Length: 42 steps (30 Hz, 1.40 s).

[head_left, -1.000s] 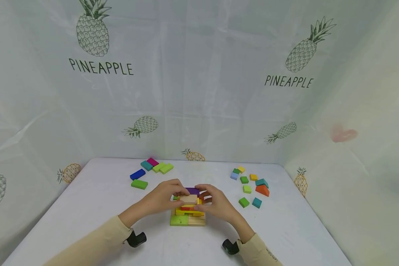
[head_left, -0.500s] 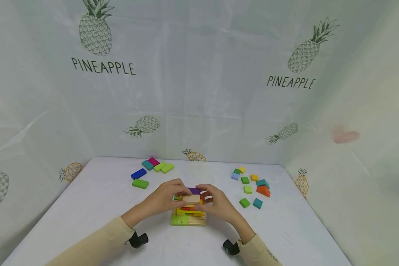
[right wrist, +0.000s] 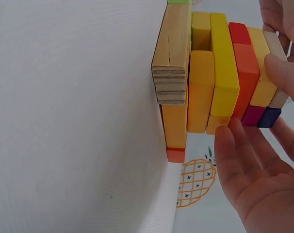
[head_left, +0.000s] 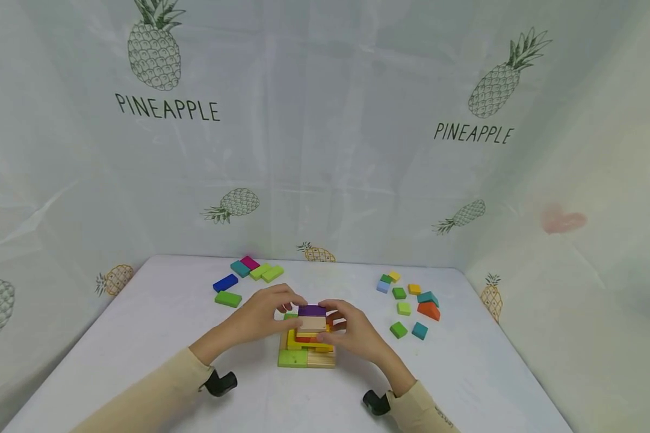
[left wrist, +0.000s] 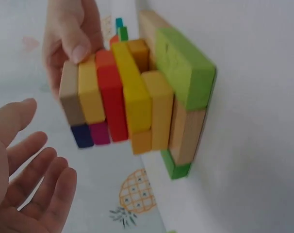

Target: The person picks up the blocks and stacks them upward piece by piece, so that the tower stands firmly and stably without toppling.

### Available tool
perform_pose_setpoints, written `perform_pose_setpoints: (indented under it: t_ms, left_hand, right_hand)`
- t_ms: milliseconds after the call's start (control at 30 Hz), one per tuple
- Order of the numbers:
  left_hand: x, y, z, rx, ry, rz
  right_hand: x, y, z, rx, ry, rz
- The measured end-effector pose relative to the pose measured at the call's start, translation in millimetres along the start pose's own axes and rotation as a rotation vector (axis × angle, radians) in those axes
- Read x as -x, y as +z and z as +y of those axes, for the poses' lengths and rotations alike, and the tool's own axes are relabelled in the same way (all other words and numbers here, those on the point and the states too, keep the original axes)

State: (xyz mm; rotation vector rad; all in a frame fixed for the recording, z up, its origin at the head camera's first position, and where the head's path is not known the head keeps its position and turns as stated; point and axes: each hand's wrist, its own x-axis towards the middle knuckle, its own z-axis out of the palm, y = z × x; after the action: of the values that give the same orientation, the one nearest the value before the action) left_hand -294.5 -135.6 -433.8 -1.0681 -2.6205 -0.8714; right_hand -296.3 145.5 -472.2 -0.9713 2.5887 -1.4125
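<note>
A tower of coloured wooden blocks stands at the middle of the table, with a natural wood block [head_left: 311,324] and a dark purple block [head_left: 312,311] side by side on top. Below them lie pale yellow, magenta, red, yellow and orange blocks [left wrist: 132,92], on a base with a lime green block [head_left: 292,358]. My right hand [head_left: 354,329] holds the upper layers at their right end, thumb on the near face and fingers behind. My left hand [head_left: 265,314] is spread at the tower's left; the left wrist view shows a gap between its fingers and the blocks.
Loose blocks, among them a blue block [head_left: 225,283] and a green block [head_left: 228,299], lie at the back left. Several small blocks, including a red-orange triangular block [head_left: 429,311], are scattered at the right. A pineapple-print curtain [head_left: 325,150] hangs behind the table.
My left hand has let go of the natural wood block and opened away to the left, uncovering the top blocks. The right hand has kept its place.
</note>
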Motion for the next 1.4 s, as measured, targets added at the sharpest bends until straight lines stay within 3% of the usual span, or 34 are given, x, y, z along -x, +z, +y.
perform_pose_setpoints:
  t_ms: [167, 300, 600, 833, 1000, 1400]
  left_hand:
    - [-6.8, -16.9, -14.9, -0.049, -0.04, 0.073]
    - [-16.5, -24.0, -36.3, -0.038, -0.108, 0.085]
    - [-38.3, -20.5, -86.8, -0.051, -0.239, 0.001]
    - [-48.6, -16.5, -112.0, -0.073, -0.321, -0.037]
    - [-52.2, -12.3, -121.5, -0.069, -0.343, -0.051]
    - [-55.6, 1.7, -146.1, -0.101, -0.322, -0.062]
  right_hand:
    - [0, -1, -2, 0.0, 0.006, -0.002]
    - [0, 0, -2, -0.002, 0.014, -0.004]
    - [-1, -1, -4, -0.016, 0.016, -0.005]
    - [-1, -2, -5, -0.023, 0.012, -0.006]
    - [-1, -1, -3, -0.018, 0.017, -0.006]
    - [-1, 0, 1, -0.006, 0.017, 0.0]
